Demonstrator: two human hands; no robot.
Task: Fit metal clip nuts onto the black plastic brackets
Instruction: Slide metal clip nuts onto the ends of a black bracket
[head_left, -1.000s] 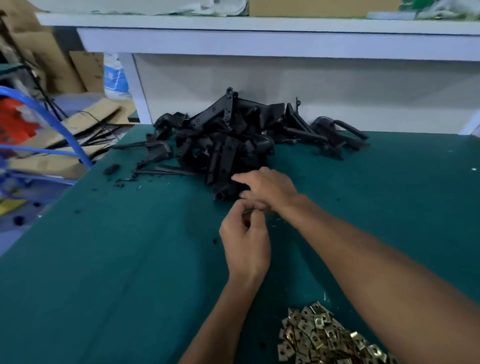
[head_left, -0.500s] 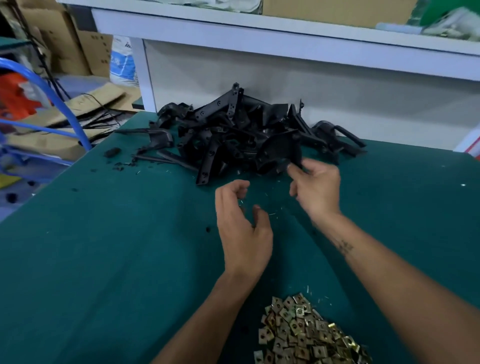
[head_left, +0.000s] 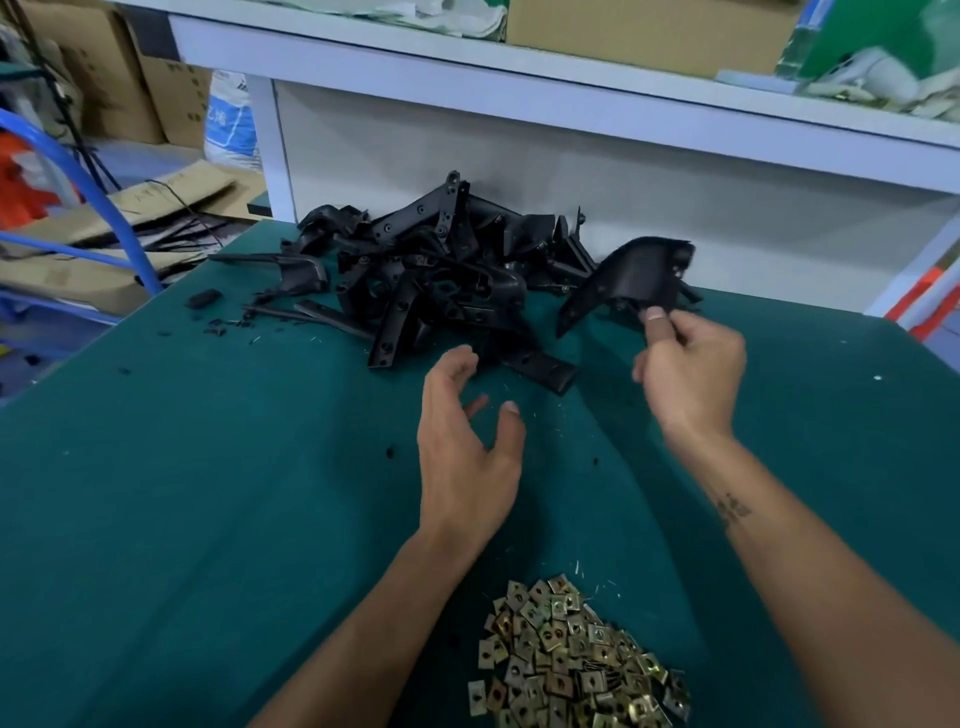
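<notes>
A curved black plastic bracket (head_left: 631, 278) hangs lifted above the green table (head_left: 208, 493), pinched at its lower right edge by the thumb and fingers of the right hand (head_left: 688, 371). Its long axis slants from the upper right down toward the left, its pointed end aimed at the pile of brackets (head_left: 431, 275) at the far centre. The left hand (head_left: 467, 447) hovers low, to the left of and nearer than the bracket, fingers loosely spread and holding nothing. The heap of brass-coloured clip nuts (head_left: 571, 660) lies at the near edge, behind both wrists and closer to the left arm, so that hand looks the likelier one to fetch a nut.
</notes>
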